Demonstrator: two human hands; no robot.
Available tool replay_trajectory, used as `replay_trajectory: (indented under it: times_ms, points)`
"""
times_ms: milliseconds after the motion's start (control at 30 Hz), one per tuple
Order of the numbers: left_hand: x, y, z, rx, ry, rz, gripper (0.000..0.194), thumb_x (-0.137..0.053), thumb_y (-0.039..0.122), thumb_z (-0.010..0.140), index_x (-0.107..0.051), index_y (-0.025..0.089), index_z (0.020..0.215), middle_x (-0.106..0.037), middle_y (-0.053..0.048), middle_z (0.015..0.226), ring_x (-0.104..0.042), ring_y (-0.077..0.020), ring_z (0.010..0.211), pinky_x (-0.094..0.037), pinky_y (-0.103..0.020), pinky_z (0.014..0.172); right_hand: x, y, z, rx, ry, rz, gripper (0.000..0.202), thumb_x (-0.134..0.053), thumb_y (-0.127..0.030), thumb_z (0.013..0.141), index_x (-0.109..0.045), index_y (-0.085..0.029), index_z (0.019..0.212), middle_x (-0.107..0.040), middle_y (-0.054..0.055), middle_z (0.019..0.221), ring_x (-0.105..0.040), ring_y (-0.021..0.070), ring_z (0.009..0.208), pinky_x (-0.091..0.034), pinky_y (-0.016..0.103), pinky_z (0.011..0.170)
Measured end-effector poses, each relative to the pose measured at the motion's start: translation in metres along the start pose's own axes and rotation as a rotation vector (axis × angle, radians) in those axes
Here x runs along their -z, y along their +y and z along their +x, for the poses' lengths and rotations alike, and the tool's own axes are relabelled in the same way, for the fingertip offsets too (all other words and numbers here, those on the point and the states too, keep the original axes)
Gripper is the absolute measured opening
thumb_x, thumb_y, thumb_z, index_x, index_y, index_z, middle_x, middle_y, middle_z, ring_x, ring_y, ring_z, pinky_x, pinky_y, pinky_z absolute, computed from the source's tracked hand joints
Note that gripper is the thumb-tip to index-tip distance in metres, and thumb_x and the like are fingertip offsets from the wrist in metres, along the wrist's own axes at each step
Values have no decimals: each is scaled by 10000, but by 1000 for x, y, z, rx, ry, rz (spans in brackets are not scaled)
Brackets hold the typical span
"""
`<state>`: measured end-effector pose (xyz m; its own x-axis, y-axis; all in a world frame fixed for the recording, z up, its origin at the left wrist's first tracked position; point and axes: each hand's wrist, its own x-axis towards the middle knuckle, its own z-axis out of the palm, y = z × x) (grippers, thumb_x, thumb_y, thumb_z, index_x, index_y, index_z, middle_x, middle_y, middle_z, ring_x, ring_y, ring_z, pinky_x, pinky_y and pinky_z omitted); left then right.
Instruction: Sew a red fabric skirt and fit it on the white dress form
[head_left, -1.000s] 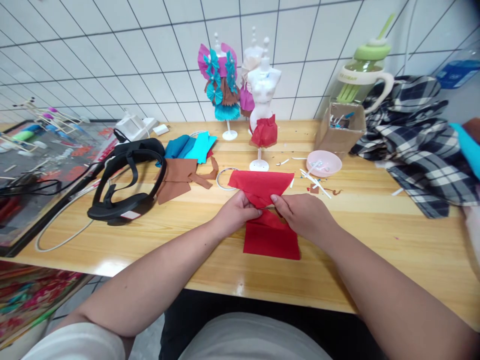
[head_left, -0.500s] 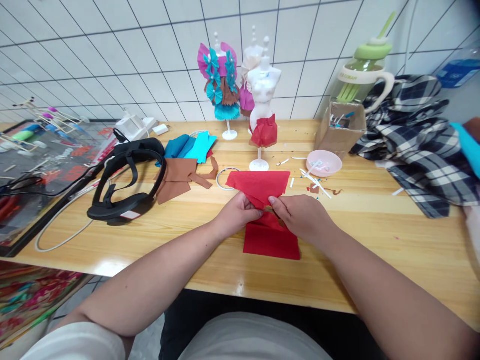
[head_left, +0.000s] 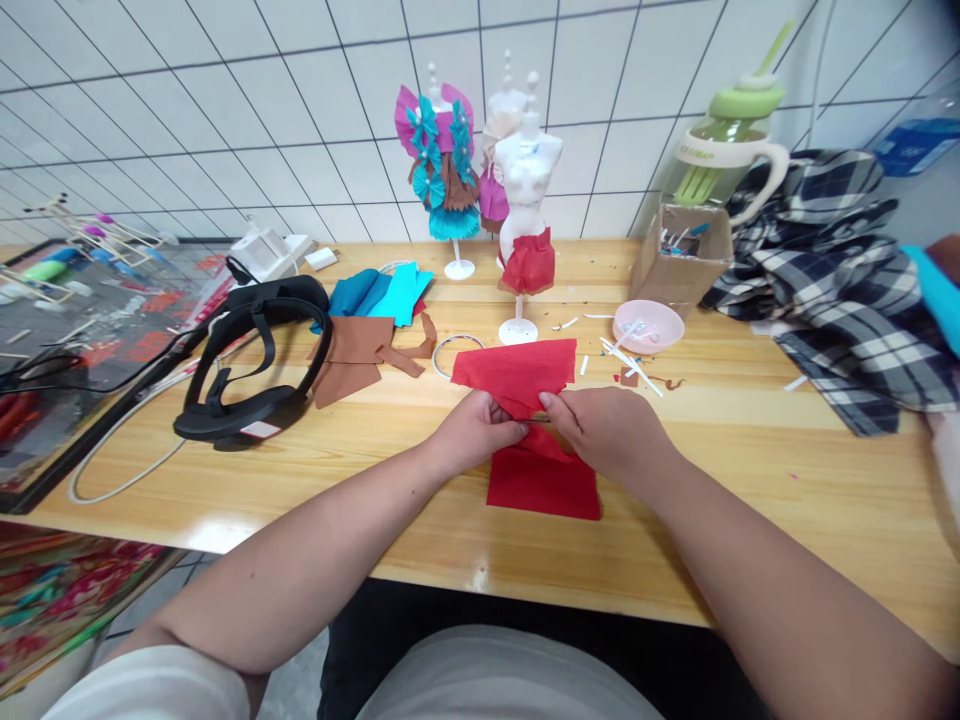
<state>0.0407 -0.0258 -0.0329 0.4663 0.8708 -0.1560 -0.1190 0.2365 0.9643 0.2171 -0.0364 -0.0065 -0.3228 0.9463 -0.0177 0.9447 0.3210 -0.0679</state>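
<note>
Both hands pinch the lower edge of a red crepe-like sheet (head_left: 517,372), which fans out beyond the fingers. My left hand (head_left: 480,428) is closed on its left part, thumb along the bottom. My right hand (head_left: 611,430) grips the right part between thumb and fingers. Beneath the hands, a flat red piece (head_left: 544,485) lies on the table, with crumpled red material at its top. Just behind the held sheet stands a white mini mannequin (head_left: 529,170) wearing a red skirt piece (head_left: 529,262).
Brown sheets (head_left: 360,340), blue sheets (head_left: 390,292) and a black headset strap (head_left: 259,415) lie left. A dressed mannequin (head_left: 454,180) stands behind. A pink bowl (head_left: 649,327), cardboard box (head_left: 679,262), green-lidded jug (head_left: 739,130) and plaid cloth (head_left: 810,260) are right.
The held red sheet has shifted slightly left and its right corner is drawn in a little. Both hands keep their grip and have barely moved.
</note>
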Motion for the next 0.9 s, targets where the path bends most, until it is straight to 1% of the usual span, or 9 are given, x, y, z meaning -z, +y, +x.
replay_trajectory:
  times_ms: [133,267,400,567,700,800,900]
  points:
    - [0,0,0,-1,-7,25,333,-744,138,634,-673,136,960,-741,-66,946,-656,-293,1036,-493,-379,876,-1,0,-1,-6,53,-41,613,-202,-457,996,-678,-171,735,-707,87,709,-617,189,616,-154,292,512]
    - [0,1,-1,-17,-6,40,325,-733,132,633,-672,139,952,-743,-65,942,-648,-298,1054,-489,-393,894,-1,-1,-1,6,45,-29,603,-218,-452,991,-672,-163,720,-698,88,687,-608,178,600,-152,287,512]
    - [-2,2,-1,-28,-21,80,282,-713,124,641,-675,148,920,-746,-59,920,-649,-296,1051,-495,-385,879,-1,-2,-1,16,40,-46,611,-200,-454,992,-670,-169,726,-701,88,701,-617,193,609,-147,285,512]
    - [-5,5,-2,-50,-30,100,227,-673,104,645,-664,154,866,-738,-31,834,-662,-278,998,-503,-345,819,-2,-3,-2,20,56,-59,614,-199,-457,995,-673,-178,721,-712,82,723,-629,204,630,-152,286,514]
    - [-6,7,-3,-32,-19,145,165,-655,100,641,-648,152,797,-719,-13,777,-669,-248,919,-503,-322,786,-2,-2,-2,16,69,-61,606,-217,-456,991,-678,-181,710,-711,81,702,-621,199,609,-154,291,517]
    - [-4,4,-3,-20,5,196,156,-646,113,636,-630,148,787,-707,-4,792,-662,-200,822,-495,-291,738,-2,-1,-2,35,65,-40,583,-240,-434,989,-682,-180,706,-712,82,706,-617,192,609,-158,295,518]
    - [-2,-1,-3,-17,2,268,132,-638,144,646,-621,150,777,-686,0,771,-647,-180,757,-486,-284,705,-2,-1,-1,46,62,-30,573,-247,-423,987,-682,-180,704,-707,82,696,-615,194,607,-159,295,518]
